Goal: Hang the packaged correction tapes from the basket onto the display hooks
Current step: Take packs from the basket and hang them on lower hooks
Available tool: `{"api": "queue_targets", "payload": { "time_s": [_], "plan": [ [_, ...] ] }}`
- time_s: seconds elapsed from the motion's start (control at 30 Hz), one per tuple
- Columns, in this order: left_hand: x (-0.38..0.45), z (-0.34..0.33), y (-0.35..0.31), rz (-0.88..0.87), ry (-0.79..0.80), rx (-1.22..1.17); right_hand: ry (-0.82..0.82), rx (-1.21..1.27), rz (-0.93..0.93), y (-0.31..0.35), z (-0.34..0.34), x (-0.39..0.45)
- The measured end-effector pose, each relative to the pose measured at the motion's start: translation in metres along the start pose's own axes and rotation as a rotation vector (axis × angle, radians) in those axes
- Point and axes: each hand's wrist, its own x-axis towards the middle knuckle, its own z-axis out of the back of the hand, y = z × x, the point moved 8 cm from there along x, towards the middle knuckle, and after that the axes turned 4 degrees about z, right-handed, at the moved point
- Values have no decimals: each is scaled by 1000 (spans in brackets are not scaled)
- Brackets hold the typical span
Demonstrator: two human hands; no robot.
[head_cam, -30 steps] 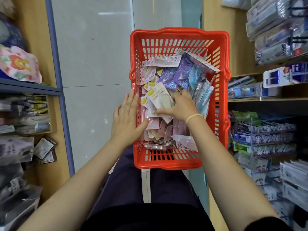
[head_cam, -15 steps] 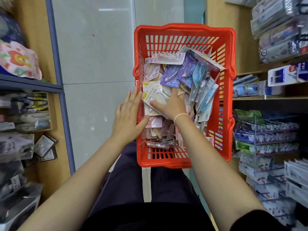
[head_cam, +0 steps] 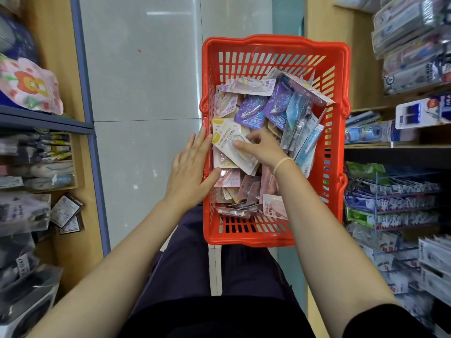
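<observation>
While the left hand (head_cam: 189,175) lies flat against the left rim of the red basket (head_cam: 275,42), its fingers straight and close together and its thumb reaching in over the rim towards a pink pack, the right hand (head_cam: 262,148) is inside the basket, fingers curled down on a white-and-yellow correction tape pack (head_cam: 233,147) that lies on top of the heap near the left wall; whether the thumb is under the card cannot be told. The basket holds a loose heap of packaged correction tapes (head_cam: 256,111): purple and blue ones towards the far right corner, pink ones towards the near edge. The basket stands on the pale tiled floor (head_cam: 144,93), and display hooks (head_cam: 395,191) loaded with packs hang just beside its right wall.
</observation>
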Motion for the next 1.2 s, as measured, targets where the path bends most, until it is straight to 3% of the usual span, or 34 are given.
{"api": "queue_targets", "payload": {
  "time_s": [0.2,0.33,0.67,0.97,1.2],
  "plan": [
    [0,2,-1,1,3,-4,-147,160,-105,-5,11,-1],
    [-1,2,-1,6,7,-6,-54,171,-114,-1,13,-3],
    [-1,0,-4,23,-6,-27,0,351,-86,-3,3,-24],
    [-1,-2,-3,40,-9,-41,105,-11,99,22,-4,-19],
    [-1,-3,-4,45,-13,-57,229,179,-11,21,-17,-15]
  ]
}}
